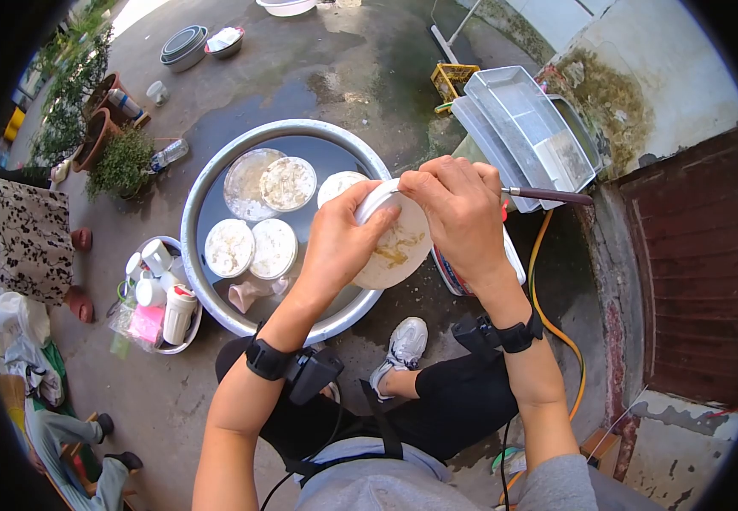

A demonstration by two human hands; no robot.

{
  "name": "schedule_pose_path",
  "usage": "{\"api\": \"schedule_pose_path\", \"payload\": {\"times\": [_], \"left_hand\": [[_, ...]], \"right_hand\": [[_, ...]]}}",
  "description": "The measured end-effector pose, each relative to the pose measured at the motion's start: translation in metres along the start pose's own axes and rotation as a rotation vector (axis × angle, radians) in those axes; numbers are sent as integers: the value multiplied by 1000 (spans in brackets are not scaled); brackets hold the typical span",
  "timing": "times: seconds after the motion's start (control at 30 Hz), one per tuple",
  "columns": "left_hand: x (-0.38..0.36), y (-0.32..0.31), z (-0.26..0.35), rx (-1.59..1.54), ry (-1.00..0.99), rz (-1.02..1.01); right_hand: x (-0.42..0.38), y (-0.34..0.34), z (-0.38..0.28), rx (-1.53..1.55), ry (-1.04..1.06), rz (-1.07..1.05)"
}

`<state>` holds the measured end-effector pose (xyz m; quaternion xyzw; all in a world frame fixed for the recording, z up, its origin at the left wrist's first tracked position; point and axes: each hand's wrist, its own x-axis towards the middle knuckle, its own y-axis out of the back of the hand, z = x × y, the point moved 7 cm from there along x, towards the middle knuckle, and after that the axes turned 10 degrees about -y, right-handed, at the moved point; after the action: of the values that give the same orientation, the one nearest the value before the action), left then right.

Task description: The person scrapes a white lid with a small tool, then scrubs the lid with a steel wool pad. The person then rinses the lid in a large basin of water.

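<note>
My left hand grips the left edge of a round whitish lid with yellow-brown stains. My right hand is closed at the lid's upper right edge and also holds a tool with a dark handle; the tool's tip is hidden behind the fingers. Below and left of the hands, a large metal basin holds water. Several round lids or dishes with whitish residue lie in it, among them one at the left. A pinkish cloth-like item is near the basin's lower rim.
Clear plastic trays and a yellow crate stand at the upper right. An orange hose runs along the right. A bowl of cups sits left of the basin. Potted plants and two seated people's legs are at the left.
</note>
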<state>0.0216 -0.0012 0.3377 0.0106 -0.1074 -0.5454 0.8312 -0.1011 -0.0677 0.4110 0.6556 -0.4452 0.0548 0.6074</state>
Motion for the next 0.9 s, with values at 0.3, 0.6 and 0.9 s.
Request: {"api": "schedule_pose_path", "payload": {"times": [0.3, 0.6, 0.9], "left_hand": [[1, 0, 1, -12, -6, 22], [4, 0, -2, 3, -21, -5], [4, 8, -5, -654, 356, 130]], "right_hand": [[-1, -2, 2, 50, -45, 2], [-2, -7, -8, 80, -24, -16], [-4, 4, 25, 71, -209, 55]]}}
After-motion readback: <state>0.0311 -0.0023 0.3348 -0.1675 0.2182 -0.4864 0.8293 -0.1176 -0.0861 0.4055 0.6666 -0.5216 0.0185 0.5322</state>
